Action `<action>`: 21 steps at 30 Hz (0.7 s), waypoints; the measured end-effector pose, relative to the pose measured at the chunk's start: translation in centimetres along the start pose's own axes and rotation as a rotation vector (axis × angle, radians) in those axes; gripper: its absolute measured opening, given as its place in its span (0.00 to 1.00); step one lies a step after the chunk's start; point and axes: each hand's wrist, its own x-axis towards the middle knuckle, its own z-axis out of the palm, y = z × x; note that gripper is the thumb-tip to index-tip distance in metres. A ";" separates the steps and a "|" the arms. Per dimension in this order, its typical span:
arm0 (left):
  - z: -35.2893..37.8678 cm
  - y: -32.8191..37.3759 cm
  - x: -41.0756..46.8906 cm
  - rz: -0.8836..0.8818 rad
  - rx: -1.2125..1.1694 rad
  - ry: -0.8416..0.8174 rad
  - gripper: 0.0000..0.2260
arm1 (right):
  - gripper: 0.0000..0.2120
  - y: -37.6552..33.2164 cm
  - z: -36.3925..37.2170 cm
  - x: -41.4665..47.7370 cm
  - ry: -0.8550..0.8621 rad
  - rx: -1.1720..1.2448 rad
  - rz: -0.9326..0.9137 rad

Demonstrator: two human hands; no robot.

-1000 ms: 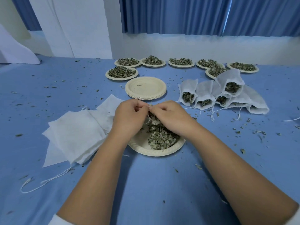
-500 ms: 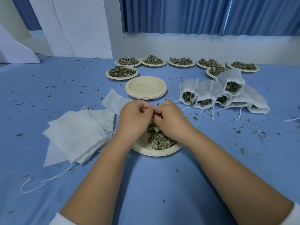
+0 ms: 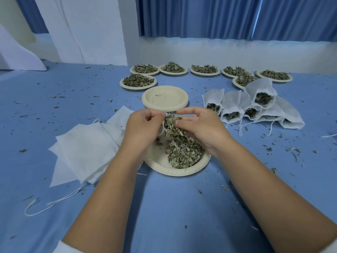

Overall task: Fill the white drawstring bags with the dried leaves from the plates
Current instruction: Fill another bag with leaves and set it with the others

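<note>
Left hand (image 3: 144, 125) pinches the rim of a small white drawstring bag (image 3: 165, 131), mostly hidden; right hand (image 3: 200, 125) fingers clamp a clump of dried green leaves (image 3: 172, 124) at its mouth. Both hover over the round cream paper plate (image 3: 160, 167) of leaves on the blue tablecloth (image 3: 182, 207).

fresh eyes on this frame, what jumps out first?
Both hands meet at centre: the right hand presses a clump of dried leaves toward the left hand, above a half-full plate. Filled white bags lie heaped at right, flat empty bags at left. A row of leaf-laden plates lines the far edge, behind a stack of empty plates.
</note>
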 end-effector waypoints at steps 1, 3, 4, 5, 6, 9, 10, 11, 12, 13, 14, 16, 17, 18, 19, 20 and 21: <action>-0.1 0.1 0.0 -0.009 -0.023 -0.013 0.07 | 0.13 0.1 0.1 0.0 0.021 0.039 0.024; -0.3 0.2 0.1 -0.023 -0.065 -0.046 0.07 | 0.18 0.2 0.2 0.2 0.033 0.092 0.084; -0.3 0.3 0.1 -0.028 -0.079 -0.060 0.07 | 0.19 0.3 0.2 0.3 0.026 0.106 0.114; -0.4 0.3 0.1 -0.035 -0.088 -0.069 0.07 | 0.20 0.3 0.2 0.3 0.009 0.119 0.144; -0.4 0.4 0.0 -0.045 -0.100 -0.075 0.07 | 0.20 0.3 0.2 0.4 -0.021 0.140 0.176; -0.6 0.5 -0.1 -0.072 -0.138 -0.099 0.07 | 0.11 0.3 0.4 0.3 -0.186 0.266 0.235; -0.6 0.5 -0.1 -0.069 -0.131 -0.100 0.07 | 0.07 0.4 0.5 0.3 -0.224 0.301 0.230; -0.6 0.5 -0.1 -0.058 -0.107 -0.094 0.08 | 0.03 0.4 0.6 0.2 -0.234 0.321 0.222; -0.7 0.5 -0.1 -0.033 -0.067 -0.079 0.08 | 0.02 0.4 0.7 0.2 -0.217 0.326 0.215; -0.7 0.4 -0.1 0.003 -0.016 -0.059 0.08 | 0.03 0.5 0.8 0.2 -0.181 0.322 0.212; -0.7 0.3 -0.1 0.044 0.032 -0.041 0.08 | 0.03 0.5 0.8 0.3 -0.137 0.311 0.211; -0.7 0.1 0.0 0.120 0.102 -0.014 0.08 | 0.04 0.6 0.7 0.5 -0.055 0.258 0.204; -0.7 0.1 0.0 0.153 0.135 -0.009 0.08 | 0.04 0.6 0.7 0.6 -0.019 0.219 0.194; -0.7 0.1 0.0 0.181 0.167 -0.009 0.08 | 0.04 0.6 0.6 0.6 0.010 0.181 0.181; -0.6 0.2 0.0 0.204 0.196 -0.014 0.08 | 0.04 0.6 0.6 0.7 0.027 0.148 0.168; -0.6 0.1 -0.1 0.225 0.221 -0.022 0.08 | 0.04 0.6 0.7 0.7 0.037 0.117 0.156; -0.5 0.2 -0.2 0.243 0.239 -0.035 0.08 | 0.04 0.6 0.8 0.7 0.048 0.084 0.146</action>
